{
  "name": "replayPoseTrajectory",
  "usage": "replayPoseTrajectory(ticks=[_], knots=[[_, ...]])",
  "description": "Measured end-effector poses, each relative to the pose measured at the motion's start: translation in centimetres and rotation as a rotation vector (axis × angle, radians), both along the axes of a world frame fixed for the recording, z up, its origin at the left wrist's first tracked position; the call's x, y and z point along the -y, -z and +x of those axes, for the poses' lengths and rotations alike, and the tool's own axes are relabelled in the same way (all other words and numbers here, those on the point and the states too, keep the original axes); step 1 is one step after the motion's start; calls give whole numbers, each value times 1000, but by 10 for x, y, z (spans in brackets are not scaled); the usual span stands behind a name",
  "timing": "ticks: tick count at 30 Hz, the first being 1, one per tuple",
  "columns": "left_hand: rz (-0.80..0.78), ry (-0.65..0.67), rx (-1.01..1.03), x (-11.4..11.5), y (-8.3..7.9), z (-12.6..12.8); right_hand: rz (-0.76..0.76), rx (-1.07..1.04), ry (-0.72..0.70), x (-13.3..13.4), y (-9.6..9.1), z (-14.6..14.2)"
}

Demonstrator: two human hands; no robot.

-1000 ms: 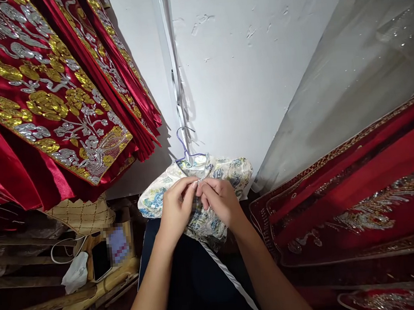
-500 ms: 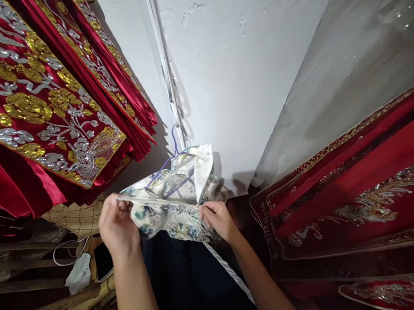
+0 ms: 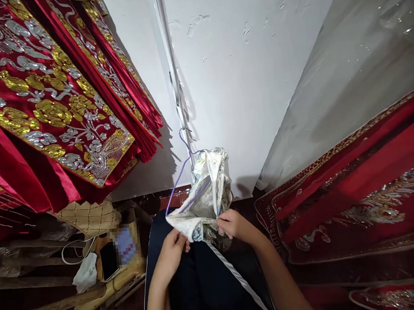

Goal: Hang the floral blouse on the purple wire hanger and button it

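Observation:
A white garment with a blue-green floral print (image 3: 205, 204) hangs partly on a purple wire hanger (image 3: 175, 184), whose hook rests on a metal rail at the wall. The hanger's left arm is bare down to its corner, where the cloth edge catches. My left hand (image 3: 174, 251) pinches the garment's lower left edge just below that corner. With its fingers closed, my right hand (image 3: 230, 224) grips the opening's edge on the right. Between the hands the garment gapes, showing its pale inside. A white strap (image 3: 239, 278) trails down from it across my dark-clothed lap.
Red garments with gold and silver embroidery (image 3: 64, 99) hang at upper left. More red embroidered cloth (image 3: 366, 200) hangs at right, under a translucent cover (image 3: 332, 80). A phone (image 3: 110, 260), white crumpled paper (image 3: 85, 273) and a cable lie on a wooden seat at lower left.
My left hand has moved right and down, drawing the garment's left side inward. The hanger's left arm, formerly inside the cloth, now shows bare. My right hand still grips the edge.

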State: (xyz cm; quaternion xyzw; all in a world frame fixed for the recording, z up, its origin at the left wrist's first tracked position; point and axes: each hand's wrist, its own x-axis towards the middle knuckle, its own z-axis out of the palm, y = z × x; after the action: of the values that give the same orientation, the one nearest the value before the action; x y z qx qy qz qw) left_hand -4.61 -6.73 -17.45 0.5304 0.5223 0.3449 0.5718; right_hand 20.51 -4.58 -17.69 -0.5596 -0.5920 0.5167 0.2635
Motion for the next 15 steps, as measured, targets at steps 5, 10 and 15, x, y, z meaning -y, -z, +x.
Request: replayPoseTrajectory(ticks=[5, 10, 15], knots=[[97, 307, -213, 16, -12, 22, -14, 68, -4, 8, -1, 12], [130, 377, -18, 29, -41, 47, -227, 70, -220, 19, 13, 12], [110, 419, 98, 33, -55, 54, -87, 72, -73, 13, 13, 8]])
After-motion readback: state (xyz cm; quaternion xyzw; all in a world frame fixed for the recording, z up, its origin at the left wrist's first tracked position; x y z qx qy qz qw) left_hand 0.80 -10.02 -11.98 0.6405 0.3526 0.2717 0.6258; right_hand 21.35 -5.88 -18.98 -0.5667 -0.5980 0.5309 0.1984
